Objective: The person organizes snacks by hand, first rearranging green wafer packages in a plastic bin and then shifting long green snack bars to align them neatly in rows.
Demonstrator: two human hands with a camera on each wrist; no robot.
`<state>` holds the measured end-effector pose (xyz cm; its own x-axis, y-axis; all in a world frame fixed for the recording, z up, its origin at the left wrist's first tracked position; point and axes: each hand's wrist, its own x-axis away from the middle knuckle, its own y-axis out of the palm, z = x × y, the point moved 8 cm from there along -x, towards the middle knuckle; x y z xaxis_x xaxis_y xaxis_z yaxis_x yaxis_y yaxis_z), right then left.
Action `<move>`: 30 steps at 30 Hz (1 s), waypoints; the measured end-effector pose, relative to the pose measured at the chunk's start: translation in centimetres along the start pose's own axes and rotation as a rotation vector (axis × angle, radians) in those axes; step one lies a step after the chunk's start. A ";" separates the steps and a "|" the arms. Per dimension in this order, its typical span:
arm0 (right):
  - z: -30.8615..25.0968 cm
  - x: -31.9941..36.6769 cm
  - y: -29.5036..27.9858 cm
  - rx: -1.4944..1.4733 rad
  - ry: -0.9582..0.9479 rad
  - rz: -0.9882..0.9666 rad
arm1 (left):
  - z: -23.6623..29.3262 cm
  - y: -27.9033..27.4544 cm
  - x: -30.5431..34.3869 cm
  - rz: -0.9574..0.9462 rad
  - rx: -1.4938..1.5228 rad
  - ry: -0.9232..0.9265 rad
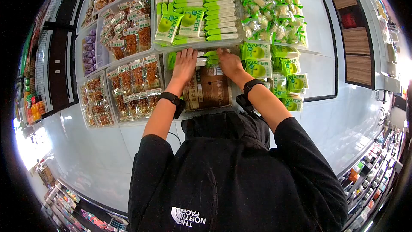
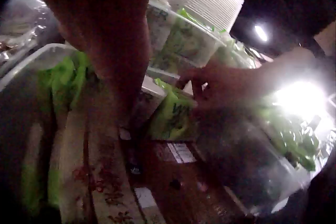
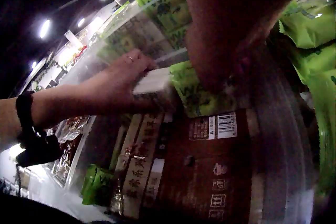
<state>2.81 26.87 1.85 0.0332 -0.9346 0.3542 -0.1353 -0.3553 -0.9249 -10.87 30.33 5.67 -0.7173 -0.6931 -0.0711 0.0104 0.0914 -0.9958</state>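
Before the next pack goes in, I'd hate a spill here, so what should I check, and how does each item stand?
1. Left hand grips the white-edged pack: ok.
2. Right hand grips the green wafer pack: ok, fingers curled on it.
3. Cardboard box lies flat in the lower bin: ok.
4. Room left in that bin for more: cannot tell, the hands cover it.
5. Upper bin rests steady above: cannot tell.
6. Loose wafer packs beside the bin are tidy: not ok, they are piled and tilted, so they may slip.
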 end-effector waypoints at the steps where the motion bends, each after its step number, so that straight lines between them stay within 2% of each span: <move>1: 0.0 0.0 0.1 0.018 0.005 -0.019 | -0.2 -0.1 -0.1 -0.018 0.043 -0.001; 8: 0.1 -0.2 1.3 0.109 0.021 -0.048 | -1.3 -3.1 0.5 -0.008 0.180 -0.045; 9: 0.0 -0.2 1.0 0.107 0.025 -0.047 | -1.5 -3.2 0.8 -0.072 0.256 -0.081; 11: 0.4 -0.2 1.6 0.123 0.107 -0.183 | -1.5 -3.2 1.7 -0.135 0.333 -0.110; 12: 0.5 0.1 1.9 0.120 0.110 -0.186 | -1.4 -3.5 2.3 -0.097 0.365 -0.085; 14: 0.1 0.3 1.2 0.140 0.027 -0.048 | -1.0 -3.7 3.3 -0.056 0.396 -0.061; 16: 0.5 0.1 1.4 0.105 0.027 -0.026 | 1.4 -3.5 4.0 -0.146 0.456 0.143; 18: 1.0 0.4 1.2 0.074 0.016 -0.007 | 3.3 -3.3 4.1 -0.216 0.455 0.177; 19: 1.1 0.7 -0.1 -0.084 -0.027 0.044 | 4.5 -3.0 4.0 -0.289 0.448 0.222; 20: 1.1 1.1 -1.3 -0.242 -0.068 0.094 | 5.1 -1.4 3.7 -0.369 0.408 0.166; 21: 1.1 1.5 -2.4 -0.239 -0.063 0.093 | 5.4 -0.9 3.4 -0.367 0.412 0.170; 23: 2.6 2.9 -4.8 -0.529 0.082 0.178 | 6.4 -0.5 2.2 -0.321 0.381 0.177; 24: 3.0 3.5 -5.3 -0.651 0.098 0.245 | 6.7 0.2 1.6 -0.437 0.425 0.113; 25: 2.9 4.1 -5.3 -0.645 0.103 0.246 | 7.2 0.7 1.1 -0.434 0.430 0.117; 27: 2.9 6.0 -5.4 -0.806 0.168 0.339 | 7.6 0.9 0.1 -0.288 0.404 0.111; 28: 2.7 6.7 -4.6 -0.875 0.253 0.258 | 7.8 1.1 -0.1 -0.286 0.406 0.111; 30: 1.6 8.4 -1.4 -0.876 0.240 0.244 | 8.2 1.2 -0.2 -0.223 0.492 0.132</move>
<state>4.88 19.49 5.87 -0.2860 -0.9185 0.2731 -0.8120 0.0810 -0.5780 -5.01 24.77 4.03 -0.8201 -0.5592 0.1208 0.1501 -0.4141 -0.8978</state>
